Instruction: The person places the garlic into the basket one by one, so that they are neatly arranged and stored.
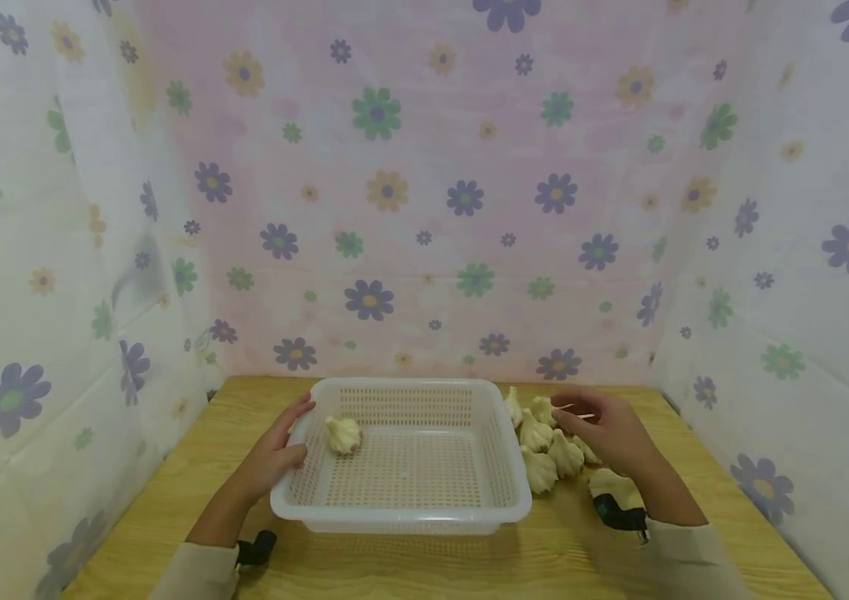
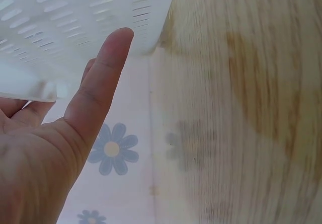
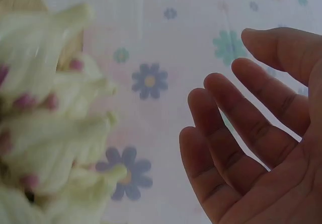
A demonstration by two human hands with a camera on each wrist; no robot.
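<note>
A white plastic basket (image 1: 402, 523) with slotted walls stands on the table, one garlic bulb (image 1: 344, 436) inside it at the left. My left hand (image 1: 272, 454) holds the basket's left rim, thumb and fingertips at the edge. In the left wrist view, one long finger (image 2: 98, 83) lies along the outer wall. Several garlic bulbs (image 1: 536, 431) are heaped against the basket's right side. Over the right of that heap hovers my right hand (image 1: 611, 433), holding nothing. The right wrist view shows its fingers (image 3: 251, 123) spread and slightly bent, apart from the garlic bulbs (image 3: 40, 138).
Under everything is a wood-grain table (image 1: 394, 567). Flower-print cloth (image 1: 424, 208) encloses it at the back and both sides. Black straps (image 1: 255, 550) sit at the wrists. A pale bulb (image 1: 615, 486) lies beneath the right wrist.
</note>
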